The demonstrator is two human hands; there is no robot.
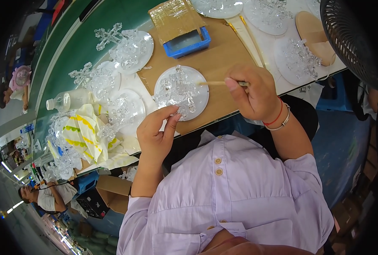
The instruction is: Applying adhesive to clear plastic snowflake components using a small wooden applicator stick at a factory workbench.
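Observation:
My left hand (157, 131) pinches the near edge of a round clear plate (199, 91) that carries a clear crystal cross ornament (178, 91). The plate rests on a brown cardboard sheet (216, 59). My right hand (254, 93) grips a thin wooden stick (214, 83), its tip pointing left onto the ornament. A red string and a pale bracelet circle the right wrist.
A blue tray (188, 43) under a taped brown pad lies beyond the plate. Several more plates with crystal crosses (131, 49) sit left and at the back right (297, 59). A plastic bottle (67, 100), a yellow-patterned cloth (87, 131) and a black fan (352, 36) are around. Other people work at far left.

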